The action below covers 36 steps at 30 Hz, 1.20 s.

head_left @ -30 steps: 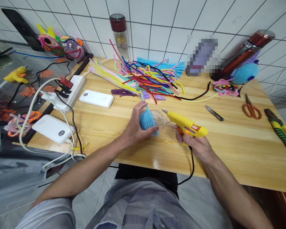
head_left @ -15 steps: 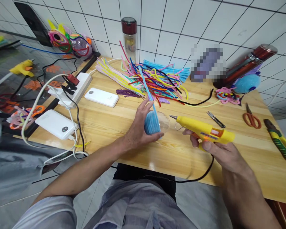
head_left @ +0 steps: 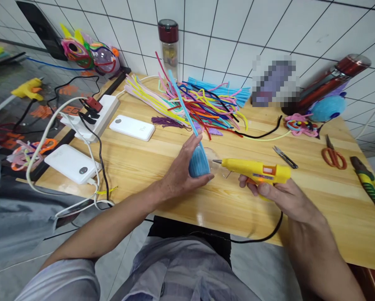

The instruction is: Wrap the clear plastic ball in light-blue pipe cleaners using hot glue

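Right hand [head_left: 279,195] grips glue gun [head_left: 252,168] right of blue-wrapped ball [head_left: 199,163]; axis crosswise, nozzle [head_left: 217,161] ballward. Left hand [head_left: 181,169] clasps ball.

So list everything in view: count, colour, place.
ball: 1, clear, blue-wrapped, centre
strip: 1, blue, rising from ball
glue gun: 2, yellow, centre and far left
pipe cleaners: many, multicoloured, back centre
strands: several, purple, behind ball
bottle: 1, clear, dark red lid, back
flask: 1, dark red, back right
power banks: 2, white, left
power strip: 1, white, left
cables: several, black and white, left and bottom
snips: 1, dark, right
scissors: 1, orange-handled, right
pliers: 1, green-yellow, right
slab: 1, black, back left
craft figures: several, multicoloured, back, both sides
blurred patch: 1, purplish, back right
table: 1, pale wood, centre
shirt: 1, grey, bottom
left hand: 1, bare, around ball
right hand: 1, bare, gripping glue gun
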Each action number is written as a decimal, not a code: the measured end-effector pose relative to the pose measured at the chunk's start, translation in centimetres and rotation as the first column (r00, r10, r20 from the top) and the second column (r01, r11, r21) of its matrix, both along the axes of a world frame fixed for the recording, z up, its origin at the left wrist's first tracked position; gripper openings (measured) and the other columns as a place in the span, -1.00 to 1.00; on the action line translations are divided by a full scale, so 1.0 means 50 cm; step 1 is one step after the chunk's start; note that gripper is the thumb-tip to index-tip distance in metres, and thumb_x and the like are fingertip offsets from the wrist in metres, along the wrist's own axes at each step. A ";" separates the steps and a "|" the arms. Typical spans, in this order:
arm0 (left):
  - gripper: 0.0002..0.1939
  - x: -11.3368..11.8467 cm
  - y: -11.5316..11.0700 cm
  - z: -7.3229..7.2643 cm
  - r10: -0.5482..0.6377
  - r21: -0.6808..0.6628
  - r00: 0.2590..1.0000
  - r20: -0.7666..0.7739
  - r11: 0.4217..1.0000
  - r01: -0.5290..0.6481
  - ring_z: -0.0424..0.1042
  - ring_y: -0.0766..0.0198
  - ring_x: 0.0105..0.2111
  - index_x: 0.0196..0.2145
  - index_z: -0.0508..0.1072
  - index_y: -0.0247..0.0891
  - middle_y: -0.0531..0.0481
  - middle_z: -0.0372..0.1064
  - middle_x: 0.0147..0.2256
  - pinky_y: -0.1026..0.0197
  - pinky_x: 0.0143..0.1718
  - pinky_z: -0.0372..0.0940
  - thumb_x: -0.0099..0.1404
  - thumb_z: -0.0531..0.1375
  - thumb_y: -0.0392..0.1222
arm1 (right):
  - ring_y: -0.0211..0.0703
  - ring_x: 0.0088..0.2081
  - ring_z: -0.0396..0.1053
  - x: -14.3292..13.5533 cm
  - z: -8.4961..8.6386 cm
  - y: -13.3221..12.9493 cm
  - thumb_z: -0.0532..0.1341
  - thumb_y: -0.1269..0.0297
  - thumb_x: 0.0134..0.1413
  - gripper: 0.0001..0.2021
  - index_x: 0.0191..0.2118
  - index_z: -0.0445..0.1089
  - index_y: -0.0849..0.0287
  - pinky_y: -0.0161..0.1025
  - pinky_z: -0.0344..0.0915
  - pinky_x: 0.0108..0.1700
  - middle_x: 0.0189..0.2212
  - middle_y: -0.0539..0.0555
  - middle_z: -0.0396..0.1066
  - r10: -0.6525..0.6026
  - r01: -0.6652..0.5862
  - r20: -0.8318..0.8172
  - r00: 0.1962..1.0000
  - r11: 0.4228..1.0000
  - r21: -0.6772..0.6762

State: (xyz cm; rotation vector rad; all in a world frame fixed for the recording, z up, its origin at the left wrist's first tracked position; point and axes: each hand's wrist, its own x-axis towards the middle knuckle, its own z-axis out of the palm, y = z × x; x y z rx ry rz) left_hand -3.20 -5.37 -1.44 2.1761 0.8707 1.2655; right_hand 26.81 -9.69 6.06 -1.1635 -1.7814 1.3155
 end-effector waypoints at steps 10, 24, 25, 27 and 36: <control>0.18 -0.002 -0.005 0.001 -0.021 -0.027 1.000 0.014 0.999 0.021 -0.05 -0.27 0.59 0.60 -0.25 0.08 -0.32 -0.08 0.57 -0.42 0.49 0.16 0.35 0.46 0.07 | -0.11 -0.41 0.42 -0.020 0.002 -0.003 0.32 -0.28 0.29 -0.52 -0.14 0.65 0.08 -0.17 0.46 -0.34 -0.37 0.12 0.56 0.033 -0.033 0.000 0.999 0.999 -0.013; 0.26 -0.002 -0.008 0.011 -0.046 -0.097 0.999 0.027 0.994 0.049 -0.06 -0.32 0.58 0.60 -0.31 0.16 -0.23 -0.38 0.64 -0.36 0.42 0.30 0.30 0.49 0.05 | -0.04 -0.31 0.54 -0.017 0.002 -0.008 0.32 -0.29 0.28 -0.52 -0.17 0.64 0.08 -0.19 0.52 -0.29 -0.31 0.13 0.62 0.030 -0.028 0.037 0.999 0.999 -0.037; 0.26 -0.002 -0.007 0.010 -0.047 -0.092 0.998 0.030 0.995 0.049 -0.05 -0.31 0.58 0.60 -0.32 0.16 -0.24 -0.39 0.64 -0.35 0.42 0.30 0.31 0.49 0.05 | -0.04 -0.32 0.54 -0.017 0.003 -0.009 0.31 -0.29 0.29 -0.52 -0.18 0.64 0.08 -0.18 0.52 -0.29 -0.32 0.12 0.61 0.032 -0.030 0.047 0.998 0.999 -0.030; 0.28 -0.001 -0.005 0.006 -0.049 -0.079 0.998 0.036 0.996 0.052 -0.02 -0.30 0.57 0.60 -0.33 0.14 -0.24 -0.41 0.64 -0.35 0.42 0.30 0.31 0.49 0.07 | -0.05 -0.33 0.53 -0.016 0.005 -0.009 0.30 -0.28 0.30 -0.51 -0.19 0.63 0.10 -0.19 0.50 -0.29 -0.34 0.12 0.60 0.041 -0.040 0.063 0.997 0.999 -0.015; 0.29 -0.007 -0.005 0.002 -0.057 -0.086 0.998 0.015 0.995 0.058 0.05 -0.29 0.55 0.61 -0.35 0.13 -0.23 -0.45 0.65 -0.37 0.47 0.23 0.31 0.49 0.07 | -0.11 -0.34 0.48 -0.017 0.004 -0.007 0.28 -0.24 0.35 -0.53 -0.21 0.58 0.12 -0.24 0.44 -0.31 -0.35 0.09 0.56 0.056 -0.058 0.074 0.996 0.998 0.027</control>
